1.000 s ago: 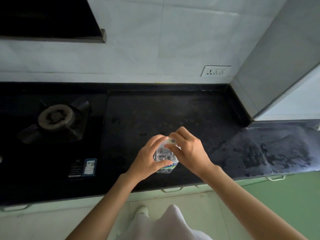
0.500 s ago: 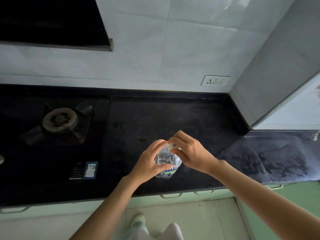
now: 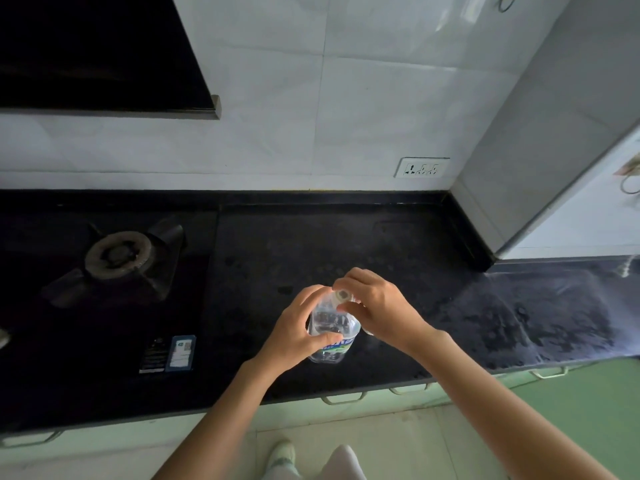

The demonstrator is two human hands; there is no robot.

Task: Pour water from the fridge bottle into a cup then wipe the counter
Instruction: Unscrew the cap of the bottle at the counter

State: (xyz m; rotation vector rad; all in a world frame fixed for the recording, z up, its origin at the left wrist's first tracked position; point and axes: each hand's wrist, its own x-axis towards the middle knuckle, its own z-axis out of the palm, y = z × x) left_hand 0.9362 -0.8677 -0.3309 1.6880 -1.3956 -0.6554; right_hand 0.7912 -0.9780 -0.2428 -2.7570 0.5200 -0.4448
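Clear plastic, with a blue and green label band low on its body, the water bottle [image 3: 331, 327] stands upright on the black counter [image 3: 346, 244], close to the front edge and roughly midway between the stove and the corner where the counter turns right. The left hand [image 3: 297, 332] grips the bottle's body from the left, fingers curled over the shoulder and thumb pressed across the front just above the label. The right hand [image 3: 375, 308] comes in from the right, its fingers and thumb pinching the cap [image 3: 341, 294] at the top of the neck. Whether the cap is tight or partly loosened cannot be told.

To the left of the bottle, set into the counter, lies a dark glass stove top with a round gas burner [image 3: 117, 254] under a four-armed pan support, and two small stickers [image 3: 169, 353] near its front edge. The right-hand stretch of counter shows pale smears and spots [image 3: 540, 320]. On the white tiled wall behind sits a socket plate [image 3: 421, 167]. A dark range hood [image 3: 97, 53] hangs at upper left. Below the counter run pale green cabinet fronts with metal handles [image 3: 343, 398].
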